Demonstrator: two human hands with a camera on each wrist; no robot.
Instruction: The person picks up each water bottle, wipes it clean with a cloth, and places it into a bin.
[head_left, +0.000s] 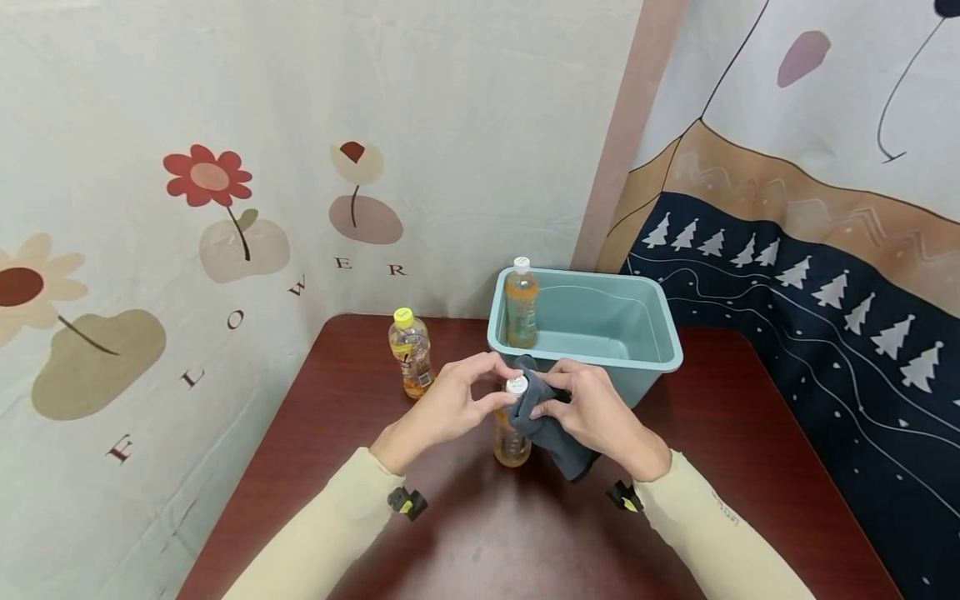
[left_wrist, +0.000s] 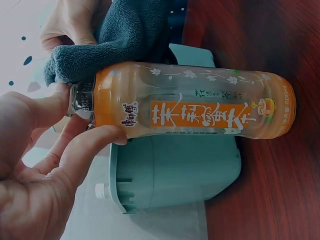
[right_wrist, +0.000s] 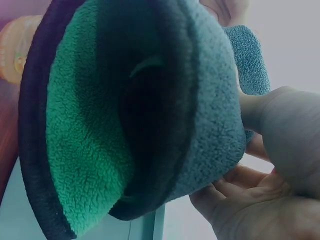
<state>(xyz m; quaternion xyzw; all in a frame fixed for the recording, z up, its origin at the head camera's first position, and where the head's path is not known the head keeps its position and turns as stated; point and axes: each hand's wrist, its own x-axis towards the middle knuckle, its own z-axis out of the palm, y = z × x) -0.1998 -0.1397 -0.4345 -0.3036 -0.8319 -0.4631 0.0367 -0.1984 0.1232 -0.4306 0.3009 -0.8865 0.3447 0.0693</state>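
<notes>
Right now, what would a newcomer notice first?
The fuzzy dark grey cloth, pinched by the right hand against a white-capped, orange-labelled plastic bottle that the left hand holds near its top. Next, the pale teal plastic tub behind, another white-capped bottle inside its left end. Left of the tub stands a clear yellow-capped plastic bottle.

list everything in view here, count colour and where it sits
held bottle: one, clear with orange label and white cap, between the hands
cloth: one, dark grey with a green side, against the bottle's neck
yellow-capped bottle: one, clear, on the table left of the bin
white-capped bottle: one, orange and clear, inside the bin's left end
bin: one, pale blue-green, far side of table
table: one, red-brown, below
wall covering: white and navy, printed, behind; pieces unclear
sleeves: two, cream, on both arms
left hand: one, bare, at bottle's neck
right hand: one, bare, gripping cloth
</notes>
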